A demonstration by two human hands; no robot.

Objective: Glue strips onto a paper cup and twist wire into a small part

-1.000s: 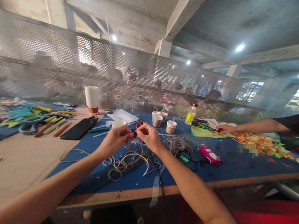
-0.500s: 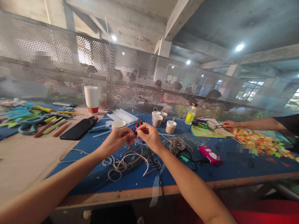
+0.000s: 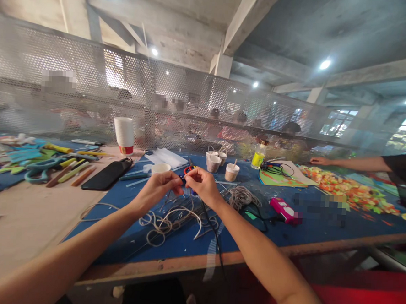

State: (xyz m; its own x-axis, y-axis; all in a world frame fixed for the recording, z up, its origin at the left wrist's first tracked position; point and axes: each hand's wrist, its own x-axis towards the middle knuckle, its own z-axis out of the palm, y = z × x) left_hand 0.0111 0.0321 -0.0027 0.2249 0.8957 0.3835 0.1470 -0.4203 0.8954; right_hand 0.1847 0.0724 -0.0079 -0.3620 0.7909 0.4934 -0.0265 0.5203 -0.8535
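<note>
My left hand point(image 3: 160, 186) and my right hand point(image 3: 201, 184) meet above the middle of the blue-covered table, fingertips pinched and almost touching. Something small and dark is between them, too hidden to name. From under my right hand a thin black cord point(image 3: 214, 237) runs down over the table's front edge, and its fingers are closed on it. Below the hands lies a loose tangle of pale string point(image 3: 171, 221). Orange-handled scissors or pliers point(image 3: 188, 169) show partly just behind my fingers. A coil of grey twine point(image 3: 243, 196) lies to the right.
A paper cup stack point(image 3: 123, 133), black phone point(image 3: 107, 176) and blue scissors point(image 3: 42, 169) are on the left. Small cups point(image 3: 232, 172), a yellow-labelled bottle point(image 3: 258, 155) and a pink box point(image 3: 284, 209) stand ahead and right. Another person's hand point(image 3: 321, 161) is over orange petal-like scraps point(image 3: 352, 191).
My left fingers have drawn slightly closer together at the pinch; my right hand has barely moved. The other person's hand has shifted right, off the dark cables.
</note>
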